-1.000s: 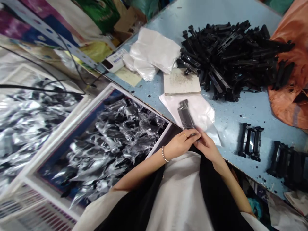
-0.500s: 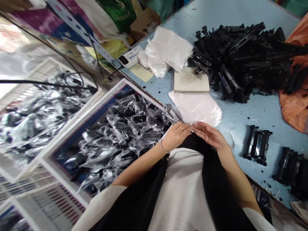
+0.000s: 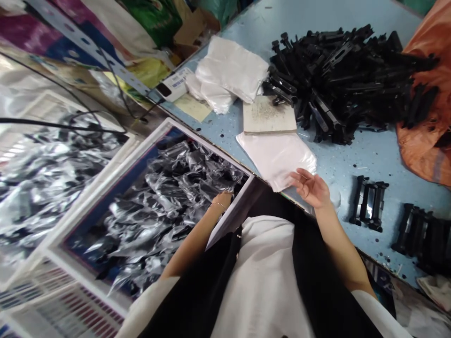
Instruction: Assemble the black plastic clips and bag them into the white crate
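My left hand (image 3: 222,201), with a beaded bracelet at the wrist, reaches down into the near white crate (image 3: 141,145). It is against the heap of black parts in clear plastic bags (image 3: 176,188); its fingers are hidden, so I cannot tell whether it holds one. Over the table's front edge, my right hand (image 3: 312,188) is open, fingers apart and slightly curled, with nothing in them. Just beyond it lies a stack of thin clear-white plastic bags (image 3: 282,157), with a speckled cream block (image 3: 269,116) on its far end.
A large pile of black plastic parts (image 3: 338,84) covers the back of the blue table (image 3: 334,164), beside an orange sack (image 3: 423,145). Short rows of black parts (image 3: 369,202) lie at right. More white bags (image 3: 232,65) sit at back left. Another crate of bagged parts (image 3: 52,173) stands far left.
My left hand has moved from the table edge, beside my right hand, down and left into the crate. My right hand is now apart from it, its fingers more spread.
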`<state>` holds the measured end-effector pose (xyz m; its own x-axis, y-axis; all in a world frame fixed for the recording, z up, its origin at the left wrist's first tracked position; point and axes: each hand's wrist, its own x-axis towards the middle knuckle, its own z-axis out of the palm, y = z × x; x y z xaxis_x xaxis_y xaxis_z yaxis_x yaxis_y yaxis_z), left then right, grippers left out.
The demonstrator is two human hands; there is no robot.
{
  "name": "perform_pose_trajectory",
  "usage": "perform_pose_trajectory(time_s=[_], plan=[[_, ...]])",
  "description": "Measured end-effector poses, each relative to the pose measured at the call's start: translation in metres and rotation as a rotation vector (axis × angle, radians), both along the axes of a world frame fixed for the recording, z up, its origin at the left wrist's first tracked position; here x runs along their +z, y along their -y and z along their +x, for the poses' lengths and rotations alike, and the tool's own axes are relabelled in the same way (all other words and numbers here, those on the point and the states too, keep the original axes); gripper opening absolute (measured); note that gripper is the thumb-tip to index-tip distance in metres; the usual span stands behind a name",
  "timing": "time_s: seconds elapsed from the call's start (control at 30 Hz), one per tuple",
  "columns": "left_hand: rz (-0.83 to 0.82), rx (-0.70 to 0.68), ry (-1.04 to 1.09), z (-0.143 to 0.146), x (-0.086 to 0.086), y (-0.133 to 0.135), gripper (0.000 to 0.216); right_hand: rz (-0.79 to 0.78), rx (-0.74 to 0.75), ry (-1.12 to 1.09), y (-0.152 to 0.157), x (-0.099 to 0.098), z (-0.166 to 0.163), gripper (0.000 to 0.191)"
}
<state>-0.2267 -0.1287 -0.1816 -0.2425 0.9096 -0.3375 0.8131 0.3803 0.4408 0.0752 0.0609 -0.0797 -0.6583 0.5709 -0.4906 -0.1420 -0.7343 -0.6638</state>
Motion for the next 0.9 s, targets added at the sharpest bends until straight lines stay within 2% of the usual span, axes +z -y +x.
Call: perform_pose_trajectory(time_s=[0.07, 0.13, 0.17, 0.23, 0.27, 0.33, 0.4, 0.47, 0.53, 0.6, 0.73, 0.77, 0.8, 0.83, 0.9], plan=[[0.059, -0.039, 0.018, 0.026, 0.019, -0.017, 0.024, 0.014, -0.133, 0.043, -0.011, 0.0, 0.004, 0.05], [0.173, -0.163, 0.087, 0.071, 0.041, -0.038, 0.028, 0.017, -0.244, 0.033, -0.023, 0.001, 0.005, 0.052], [0.249, -0.263, 0.142, 0.098, 0.051, -0.049, 0.027, 0.023, -0.281, 0.017, -0.03, 0.002, 0.006, 0.053], [0.503, -0.625, 0.286, 0.153, 0.067, -0.071, 0.028, 0.055, -0.32, -0.004, -0.042, 0.007, 0.009, 0.054], [0.59, -0.739, 0.285, 0.177, 0.071, -0.081, 0.032, 0.082, -0.328, 0.002, -0.048, 0.013, 0.012, 0.054], [0.683, -0.826, 0.187, 0.209, 0.076, -0.099, 0.042, 0.162, -0.356, 0.052, -0.058, 0.029, 0.025, 0.053], [0.692, -0.781, 0.04, 0.22, 0.075, -0.113, 0.038, 0.261, -0.412, 0.156, -0.062, 0.049, 0.049, 0.049], [0.667, -0.734, -0.063, 0.216, 0.075, -0.126, 0.023, 0.341, -0.484, 0.274, -0.054, 0.065, 0.08, 0.045], [0.617, -0.728, -0.089, 0.209, 0.076, -0.138, 0.019, 0.368, -0.518, 0.328, -0.035, 0.073, 0.111, 0.044], [0.542, -0.696, -0.027, 0.205, 0.079, -0.151, 0.02, 0.344, -0.438, 0.28, -0.005, 0.072, 0.135, 0.047], [0.363, -0.409, 0.339, 0.205, 0.087, -0.17, 0.023, 0.198, 0.045, 0.222, 0.055, 0.053, 0.151, 0.048], [0.296, -0.344, 0.472, 0.205, 0.09, -0.172, 0.025, 0.179, 0.101, 0.257, 0.065, 0.047, 0.148, 0.046], [0.227, -0.3, 0.603, 0.206, 0.093, -0.171, 0.027, 0.184, 0.085, 0.305, 0.071, 0.042, 0.142, 0.044], [0.162, -0.273, 0.724, 0.207, 0.097, -0.169, 0.029, 0.214, 0.007, 0.358, 0.075, 0.037, 0.134, 0.044], [0.077, -0.257, 0.912, 0.209, 0.104, -0.162, 0.028, 0.326, -0.229, 0.459, 0.074, 0.029, 0.117, 0.044]])
